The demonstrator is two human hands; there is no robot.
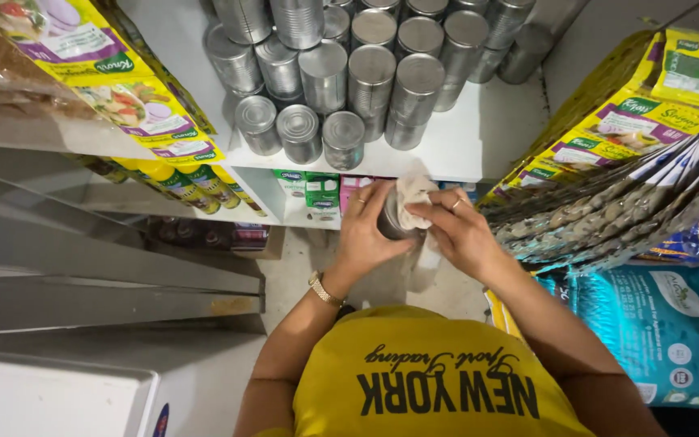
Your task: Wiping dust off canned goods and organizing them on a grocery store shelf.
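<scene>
1. A silver tin can (390,222) sits at the centre of the frame, just below the front edge of the white shelf (463,154), held between both hands and largely hidden by them.
2. A pale cloth (411,194) is draped over the can's top and right side, touching it.
3. The left hand (363,235) wraps the can from the left, fingers curled and pressed together around its side; a ring shows on one finger and a gold watch (324,290) at the wrist.
4. The right hand (459,231) presses the cloth against the can, fingers bent and close together, pinching the cloth; it also wears a ring.
5. On the shelf above, stacked unlabelled cans (349,73) stand in tight rows, upper centre.
6. Yellow packets (147,113) hang at upper left and upper right.
7. Teal sacks (657,324) lie at lower right.
8. A yellow shirt (422,380) fills the bottom centre.
</scene>
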